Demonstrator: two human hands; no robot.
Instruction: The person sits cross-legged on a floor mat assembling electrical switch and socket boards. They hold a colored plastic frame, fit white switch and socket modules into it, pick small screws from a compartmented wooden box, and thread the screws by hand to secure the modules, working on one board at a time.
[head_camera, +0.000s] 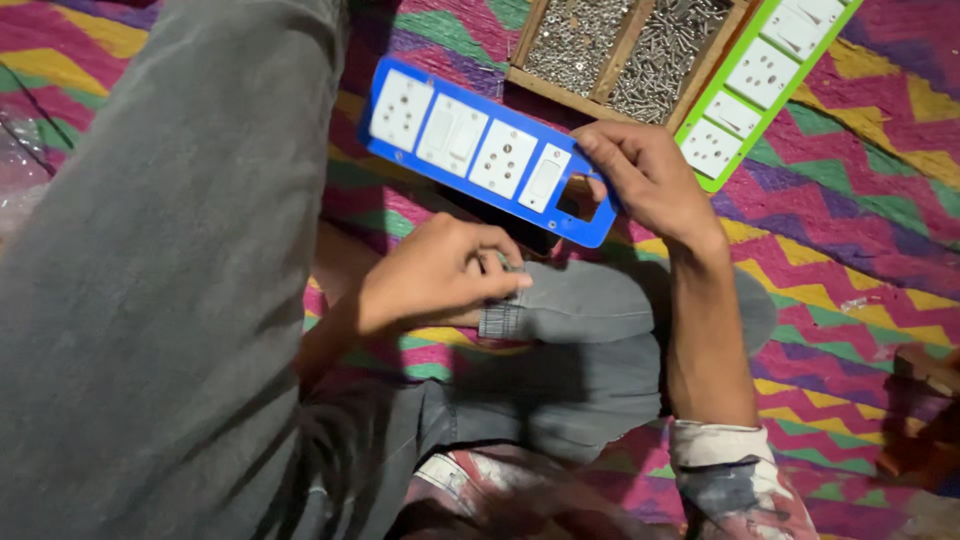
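right hand (645, 180) grips blue switch plate (480, 150), centre frame | four slots filled, one empty | left hand (435, 275) pinched, maybe holding something small

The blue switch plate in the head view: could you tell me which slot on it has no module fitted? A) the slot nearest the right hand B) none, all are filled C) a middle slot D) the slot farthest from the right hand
A: on the blue switch plate the rectangular opening beside the right hand is bare, while the other four slots hold white modules.
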